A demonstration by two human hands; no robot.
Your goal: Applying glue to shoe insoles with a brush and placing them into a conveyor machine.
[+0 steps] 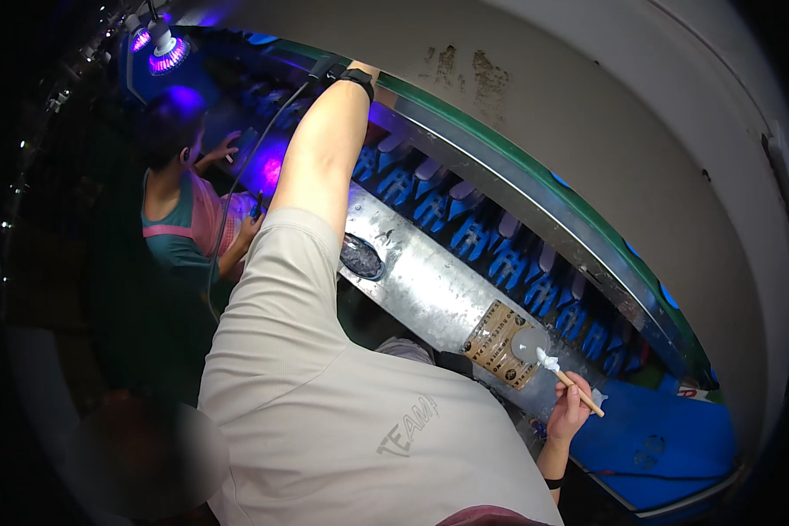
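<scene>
My right hand [570,412] is closed around a light wooden stick [580,394] with a crumpled white wad [548,360] at its far end. The wad hangs beside a round, translucent grey dish [529,344], which rests on a piece of brown printed cardboard [502,342]. Far off at the top, my left arm is stretched out, with a black watch [357,81] on the wrist. Of my left hand [366,67] only a sliver shows past the watch; its fingers are hidden behind the green-edged panel.
A metal bench [421,272] runs diagonally, with a dark oval tray [362,256] on it. Behind stand rows of blue strap-like pieces [469,238] under a green-edged rail [535,167]. A co-worker [180,188] works at left beneath purple lamps [168,57]. A blue board [657,438] lies right.
</scene>
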